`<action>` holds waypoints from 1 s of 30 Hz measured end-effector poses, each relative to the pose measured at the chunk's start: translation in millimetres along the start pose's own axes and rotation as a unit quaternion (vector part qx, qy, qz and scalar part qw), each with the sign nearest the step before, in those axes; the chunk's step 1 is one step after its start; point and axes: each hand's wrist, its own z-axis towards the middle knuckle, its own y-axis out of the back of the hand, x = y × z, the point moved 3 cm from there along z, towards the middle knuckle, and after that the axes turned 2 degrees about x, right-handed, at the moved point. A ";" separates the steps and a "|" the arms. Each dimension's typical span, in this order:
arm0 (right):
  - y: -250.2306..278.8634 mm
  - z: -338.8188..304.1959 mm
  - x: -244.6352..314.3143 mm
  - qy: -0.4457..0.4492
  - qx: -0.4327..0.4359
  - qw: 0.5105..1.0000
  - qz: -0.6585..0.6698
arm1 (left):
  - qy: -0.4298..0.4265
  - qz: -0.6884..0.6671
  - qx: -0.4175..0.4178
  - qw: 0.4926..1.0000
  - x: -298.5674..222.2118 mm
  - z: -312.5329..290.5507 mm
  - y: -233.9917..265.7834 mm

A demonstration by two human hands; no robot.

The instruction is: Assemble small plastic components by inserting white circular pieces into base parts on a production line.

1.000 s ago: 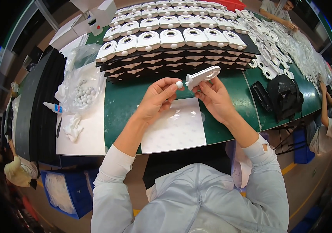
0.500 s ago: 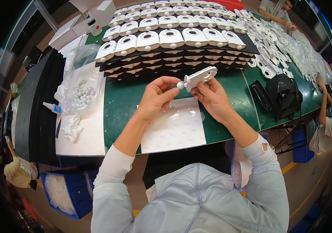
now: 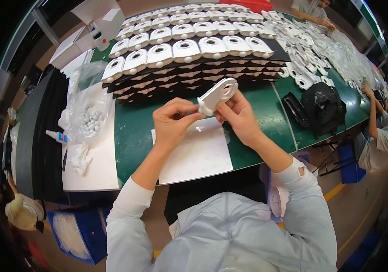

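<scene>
A white plastic plate-like part (image 3: pixel 221 93), rounded with a ring-shaped hole at one end and flanged at the other, is held tilted above the bench. My right hand (image 3: pixel 241 119) grips its holed side between thumb and fingers. At the flanged end, the thumb and forefinger of my left hand (image 3: pixel 172 120) are pinched together and touch it or nearly so. What sits between those fingertips is hidden; no ball shows distinctly there. Below both hands lies a white sheet (image 3: pixel 194 156) on the green tabletop (image 3: pixel 132 124).
Stacked black trays (image 3: pixel 185 81) carry rows of similar parts with balls at their ends. Left are a bag of white balls (image 3: pixel 92 119), a glue bottle (image 3: pixel 57 136), a crumpled tissue (image 3: pixel 80 158) and black boards (image 3: pixel 44 136). Loose parts (image 3: pixel 305 59) and a black bag (image 3: pixel 323 109) lie right, near co-workers.
The white part has turned, showing more of its broad face. The ball seen earlier in my left fingers is no longer distinct, and those fingertips now meet the flanged end. The view has shifted slightly.
</scene>
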 end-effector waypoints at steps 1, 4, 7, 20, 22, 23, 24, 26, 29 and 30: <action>-1.1 0.4 2.3 0.018 -0.004 1.000 -0.012 | 0.006 0.006 -0.011 1.000 -0.6 -0.4 0.1; 5.7 2.1 21.5 0.035 -0.015 0.998 -0.049 | 0.023 0.013 -0.018 0.999 -5.1 1.0 -2.8; 13.5 10.1 64.0 0.145 0.003 0.983 -0.116 | 0.053 0.044 -0.001 0.998 -7.7 1.5 3.9; 193.8 64.2 151.8 -0.037 -0.215 0.880 -0.422 | 0.151 -0.062 -0.045 0.985 5.3 7.7 13.6; 193.5 71.8 143.0 -0.070 -0.217 0.868 -0.442 | 0.152 -0.058 -0.051 0.985 4.7 7.7 13.6; 192.1 74.2 140.7 -0.061 -0.225 0.870 -0.434 | 0.153 -0.057 -0.060 0.985 4.5 7.7 14.1; 191.7 76.3 138.8 -0.061 -0.225 0.870 -0.434 | 0.154 -0.056 -0.069 0.984 4.4 7.9 14.4; 196.3 80.3 135.7 0.000 -0.222 0.845 -0.487 | 0.141 -0.040 -0.077 0.986 3.0 10.2 13.4; 183.6 78.6 136.8 0.043 -0.252 0.816 -0.519 | 0.079 0.016 -0.107 0.991 -5.8 10.4 24.3; 177.0 76.8 137.5 0.034 -0.269 0.793 -0.546 | 0.028 0.053 -0.121 0.991 -12.2 9.4 29.0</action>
